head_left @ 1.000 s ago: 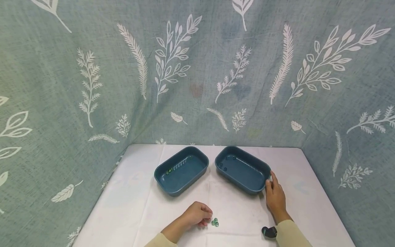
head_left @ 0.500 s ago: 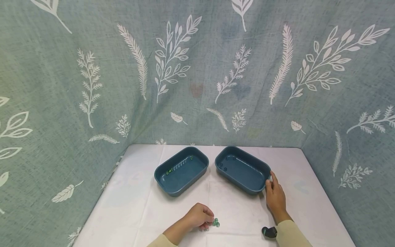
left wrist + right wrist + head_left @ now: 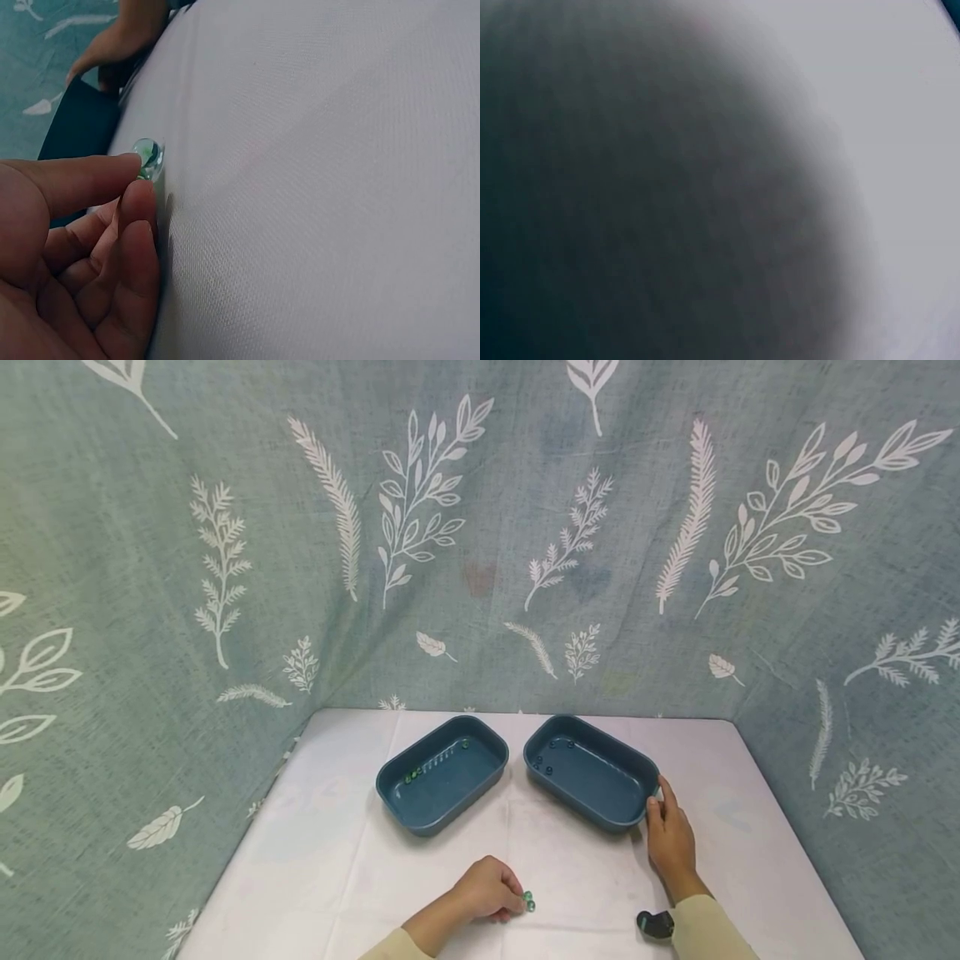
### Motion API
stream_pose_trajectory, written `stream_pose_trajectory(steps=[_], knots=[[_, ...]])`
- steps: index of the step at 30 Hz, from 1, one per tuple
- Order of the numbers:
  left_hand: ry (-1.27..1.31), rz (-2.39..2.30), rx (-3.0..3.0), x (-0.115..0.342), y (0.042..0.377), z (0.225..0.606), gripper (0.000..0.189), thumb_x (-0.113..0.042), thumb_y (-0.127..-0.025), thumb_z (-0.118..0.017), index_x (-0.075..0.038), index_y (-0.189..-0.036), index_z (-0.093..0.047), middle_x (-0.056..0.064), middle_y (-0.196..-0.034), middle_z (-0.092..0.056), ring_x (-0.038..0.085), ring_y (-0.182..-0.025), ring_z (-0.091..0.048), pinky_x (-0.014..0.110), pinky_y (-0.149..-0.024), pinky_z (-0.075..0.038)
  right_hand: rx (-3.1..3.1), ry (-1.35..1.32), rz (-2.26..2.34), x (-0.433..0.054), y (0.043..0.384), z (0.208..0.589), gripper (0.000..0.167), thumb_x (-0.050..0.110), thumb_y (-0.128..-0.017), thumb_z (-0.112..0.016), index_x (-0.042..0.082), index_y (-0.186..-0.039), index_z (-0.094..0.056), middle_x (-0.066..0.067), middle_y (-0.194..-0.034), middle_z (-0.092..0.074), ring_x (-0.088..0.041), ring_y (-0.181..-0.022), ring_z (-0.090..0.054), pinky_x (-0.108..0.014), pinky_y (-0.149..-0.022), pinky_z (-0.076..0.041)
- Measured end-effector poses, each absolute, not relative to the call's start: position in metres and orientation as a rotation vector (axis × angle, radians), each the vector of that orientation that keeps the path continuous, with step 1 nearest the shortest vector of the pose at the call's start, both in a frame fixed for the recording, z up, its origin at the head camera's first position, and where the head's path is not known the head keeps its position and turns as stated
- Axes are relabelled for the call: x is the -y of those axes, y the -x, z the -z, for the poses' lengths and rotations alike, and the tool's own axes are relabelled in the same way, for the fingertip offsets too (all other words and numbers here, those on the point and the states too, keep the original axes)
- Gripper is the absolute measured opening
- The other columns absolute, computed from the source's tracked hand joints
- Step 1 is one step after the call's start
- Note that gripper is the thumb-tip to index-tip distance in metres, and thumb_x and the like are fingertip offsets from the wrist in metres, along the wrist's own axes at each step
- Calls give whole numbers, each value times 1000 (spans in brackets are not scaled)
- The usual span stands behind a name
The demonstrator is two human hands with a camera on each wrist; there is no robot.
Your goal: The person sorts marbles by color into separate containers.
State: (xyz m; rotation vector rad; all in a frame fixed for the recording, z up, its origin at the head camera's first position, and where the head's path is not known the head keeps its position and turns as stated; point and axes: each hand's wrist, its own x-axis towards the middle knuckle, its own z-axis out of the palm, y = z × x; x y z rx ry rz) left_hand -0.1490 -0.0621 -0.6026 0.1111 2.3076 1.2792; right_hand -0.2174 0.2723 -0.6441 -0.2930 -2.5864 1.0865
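Observation:
Near the table's front, my left hand (image 3: 489, 888) pinches a clear green glass marble between thumb and fingertip. Most of that marble is hidden by the fingers. Two more green marbles (image 3: 529, 902) lie against the fingertips; the left wrist view shows one marble (image 3: 148, 152) just past the thumb tip. My right hand (image 3: 671, 841) rests against the outer right end of the right blue tray (image 3: 588, 814), its fingers fairly straight. Dark blue marbles (image 3: 548, 770) lie in that tray. The left blue tray (image 3: 442, 818) holds several green marbles (image 3: 414, 774).
A white cloth (image 3: 322, 860) covers the table. Beside the right sleeve lies a black device (image 3: 656, 924), perhaps the wrist camera. Patterned green-grey fabric (image 3: 480, 577) walls the back and sides. The right wrist view is mostly a dark blur.
My left hand has moved slightly right onto the loose green marbles, and one of them is now between its fingertips. The right hand and both trays stay in place.

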Motion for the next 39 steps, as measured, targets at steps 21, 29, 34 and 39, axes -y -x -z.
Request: stream_pose_trajectory(steps=[21,29,34,39], knots=[[-89,-1369,-2262,86,177,591,4,-11,-88,-71,-9,-85,-72,2,-75,-68,15,-57,-63,29,-52,-54,2600,300,-1092,-270,217,639,54,42,-107,-26,20,-156,-21,-24,-119,-57,-43,-112,-51,-62,-96,-37],[-80,-1482,-2249,96,192,580,11,-12,-90,-69,-4,-94,-73,3,-77,-69,12,-56,-59,26,-51,-52,2605,298,-1097,-271,217,640,54,42,-107,-26,20,-156,-21,-25,-119,-57,-43,-112,-51,-62,-96,-37],[-81,-1550,-2225,101,200,575,18,-13,-91,-67,0,-102,-73,4,-80,-69,11,-56,-58,25,-52,-51,2599,297,-1092,-271,216,640,54,42,-107,-27,20,-156,-22,-25,-119,-57,-43,-111,-52,-62,-96,-37],[-109,-1573,-2230,107,204,571,20,-12,-92,-66,2,-106,-72,4,-82,-68,12,-56,-58,26,-52,-51,2602,304,-1103,-271,215,640,55,43,-107,-26,21,-156,-21,-25,-120,-57,-43,-113,-51,-62,-96,-37]])
